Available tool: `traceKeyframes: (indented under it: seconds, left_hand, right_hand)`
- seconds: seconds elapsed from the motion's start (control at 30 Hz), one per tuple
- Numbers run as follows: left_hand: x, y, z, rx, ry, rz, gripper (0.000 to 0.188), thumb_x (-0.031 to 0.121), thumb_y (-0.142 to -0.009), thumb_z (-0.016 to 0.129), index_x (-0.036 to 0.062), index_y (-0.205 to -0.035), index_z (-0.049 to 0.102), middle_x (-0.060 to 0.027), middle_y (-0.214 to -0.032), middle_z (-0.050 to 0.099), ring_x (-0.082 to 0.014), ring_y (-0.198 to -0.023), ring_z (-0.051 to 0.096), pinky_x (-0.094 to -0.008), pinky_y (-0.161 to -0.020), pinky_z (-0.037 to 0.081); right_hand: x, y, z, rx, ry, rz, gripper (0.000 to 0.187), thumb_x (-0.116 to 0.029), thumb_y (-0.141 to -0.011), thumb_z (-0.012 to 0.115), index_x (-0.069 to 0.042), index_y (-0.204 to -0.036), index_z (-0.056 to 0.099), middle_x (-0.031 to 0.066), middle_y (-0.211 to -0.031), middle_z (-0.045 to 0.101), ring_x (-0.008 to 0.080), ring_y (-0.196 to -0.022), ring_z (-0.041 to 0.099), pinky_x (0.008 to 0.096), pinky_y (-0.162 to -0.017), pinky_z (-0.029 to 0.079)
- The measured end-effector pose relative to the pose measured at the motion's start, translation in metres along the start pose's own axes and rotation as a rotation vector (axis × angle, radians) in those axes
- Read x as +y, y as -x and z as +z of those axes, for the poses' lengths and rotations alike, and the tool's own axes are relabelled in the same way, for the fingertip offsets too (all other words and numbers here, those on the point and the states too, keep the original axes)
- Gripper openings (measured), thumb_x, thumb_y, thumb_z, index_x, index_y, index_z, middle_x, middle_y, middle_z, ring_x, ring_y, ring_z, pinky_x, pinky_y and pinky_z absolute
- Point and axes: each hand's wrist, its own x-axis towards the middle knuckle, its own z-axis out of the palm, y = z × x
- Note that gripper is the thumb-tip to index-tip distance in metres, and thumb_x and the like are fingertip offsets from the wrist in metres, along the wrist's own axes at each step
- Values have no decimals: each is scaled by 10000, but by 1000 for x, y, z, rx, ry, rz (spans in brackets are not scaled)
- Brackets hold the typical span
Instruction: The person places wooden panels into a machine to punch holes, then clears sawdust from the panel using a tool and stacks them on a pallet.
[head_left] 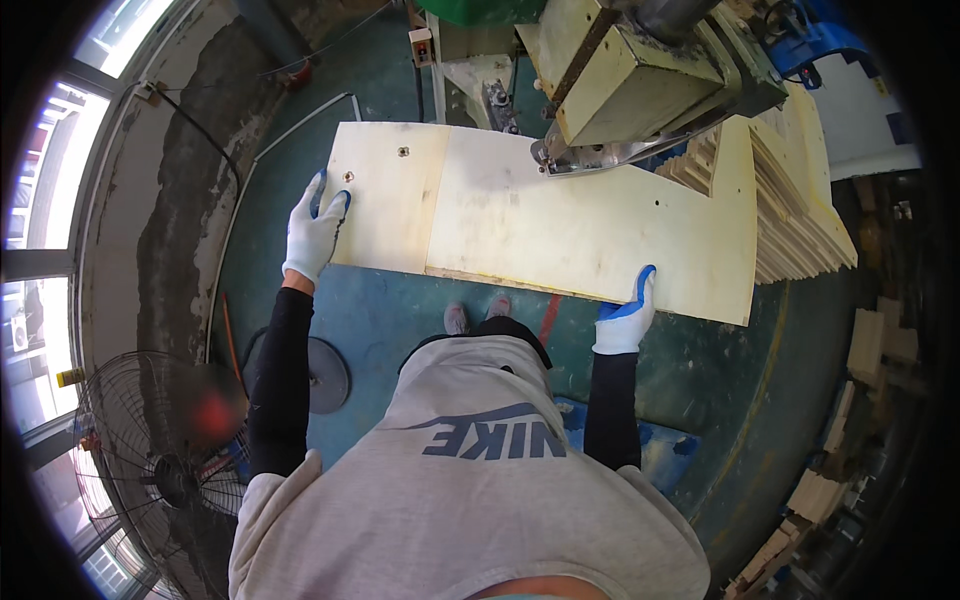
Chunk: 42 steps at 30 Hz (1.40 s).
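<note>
A wide, pale plywood panel [520, 210] stretches from left to right in front of me, level with my hands. My left hand [315, 232], in a white glove with blue fingertips, is closed on its left end, near two small holes with metal fittings. At the near edge toward the right, my right hand [627, 318] grips the panel in a matching glove, thumb on top and the other fingers hidden underneath. The metal nose of a cream-coloured machine [575, 158] hangs over the far edge of the panel; whether they touch I cannot tell.
More plywood pieces [800, 220] are stacked at the right, behind the panel. A wire-caged fan [165, 465] and a round grey base [325, 375] stand at the lower left. Wood offcuts [820, 495] lie along the right side. A small switch box [421, 47] is at the back.
</note>
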Motion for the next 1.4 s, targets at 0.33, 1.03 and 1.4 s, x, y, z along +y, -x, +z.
traceKeyframes:
  seconds: [0.33, 1.03, 1.4]
  left_hand:
    - [2, -17, 2, -55, 10, -38, 605, 201, -952, 715, -16, -1468, 487, -125, -1342, 634, -131, -1075, 621, -259, -937, 494]
    - [-15, -17, -40, -138, 690, -82, 580, 329, -1046, 555, 36, -1523, 400, -119, -1416, 571, -203, -1203, 614, -331, -1032, 481]
    - [14, 105, 154, -64, 1336, -316, 329, 247, -1012, 616, 48, -1274, 606, -22, -1162, 675, -173, -1091, 646, -359, -965, 515]
  right_hand:
    - [-25, -5, -35, 48, -123, -55, 472, -396, -1029, 576, -45, -1344, 576, 68, -1329, 626, 230, -1227, 595, 397, -1048, 478]
    - [-236, -118, -196, -1, 1000, 33, 546, -418, -1035, 574, 53, -1311, 602, 53, -1204, 668, 129, -1071, 623, 264, -924, 477]
    - [-225, -104, -180, 27, 1026, -110, 458, -361, -1022, 619, 45, -1234, 636, 39, -1144, 681, 108, -1019, 631, 246, -897, 485]
